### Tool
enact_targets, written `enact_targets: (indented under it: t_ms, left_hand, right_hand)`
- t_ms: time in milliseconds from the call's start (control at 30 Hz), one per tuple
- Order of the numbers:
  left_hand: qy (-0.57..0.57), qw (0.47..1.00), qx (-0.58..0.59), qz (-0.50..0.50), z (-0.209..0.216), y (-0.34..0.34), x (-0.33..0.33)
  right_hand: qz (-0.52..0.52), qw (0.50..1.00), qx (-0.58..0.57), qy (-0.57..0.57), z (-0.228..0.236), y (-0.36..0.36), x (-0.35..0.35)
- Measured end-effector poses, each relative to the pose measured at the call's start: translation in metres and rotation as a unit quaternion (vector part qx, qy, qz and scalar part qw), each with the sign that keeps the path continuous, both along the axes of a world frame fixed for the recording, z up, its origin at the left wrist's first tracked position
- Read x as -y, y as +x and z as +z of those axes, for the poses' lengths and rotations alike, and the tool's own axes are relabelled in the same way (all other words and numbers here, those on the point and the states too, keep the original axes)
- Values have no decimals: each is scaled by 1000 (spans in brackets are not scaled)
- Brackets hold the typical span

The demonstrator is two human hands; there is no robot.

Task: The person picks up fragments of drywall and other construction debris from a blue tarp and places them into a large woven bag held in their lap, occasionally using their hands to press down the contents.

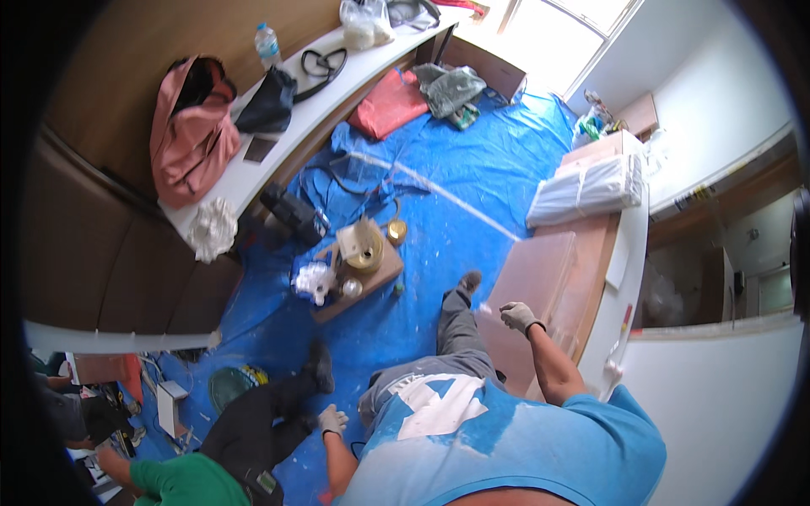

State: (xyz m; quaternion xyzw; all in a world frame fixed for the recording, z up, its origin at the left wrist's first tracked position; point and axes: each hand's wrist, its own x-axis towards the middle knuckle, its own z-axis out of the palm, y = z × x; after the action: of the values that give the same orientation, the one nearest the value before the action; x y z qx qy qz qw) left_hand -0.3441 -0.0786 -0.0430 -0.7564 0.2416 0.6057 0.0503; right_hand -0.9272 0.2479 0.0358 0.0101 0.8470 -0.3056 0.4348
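My right hand, in a pale work glove, is raised over a light brown panel with a glossy cover. Its fingers are curled, and whatever they may hold is too small to make out. My left hand, also gloved, hangs low beside my body with its fingers loosely apart and nothing seen in them. Ahead of it lies a blue plastic sheet over the floor. On the sheet stands a cardboard box bearing a yellowish round roll and a small jar.
A co-worker in a green shirt sits at lower left near a dark green bucket; another person is beyond. A white ledge carries a pink bag and a bottle. A wrapped white bundle rests at right.
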Motion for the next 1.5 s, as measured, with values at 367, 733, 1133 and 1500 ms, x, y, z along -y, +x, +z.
enact_targets:
  t_ms: [367, 733, 1133, 1500]
  left_hand:
    - [-65, 946, -130, -289, 45, -517, 62]
    - [-292, 798, -4, -527, 51, -870, 185]
    - [-658, 551, 171, -484, 178, -1363, 432]
    - [-457, 640, 373, -493, 166, -1506, 504]
  right_hand:
    - [221, 951, -198, 87, -95, -347, -11]
    - [-95, 991, 84, 44, -65, -584, 13]
    - [-111, 994, 10, -14, -48, -922, 179]
    - [317, 932, -46, 171, -189, -1253, 317]
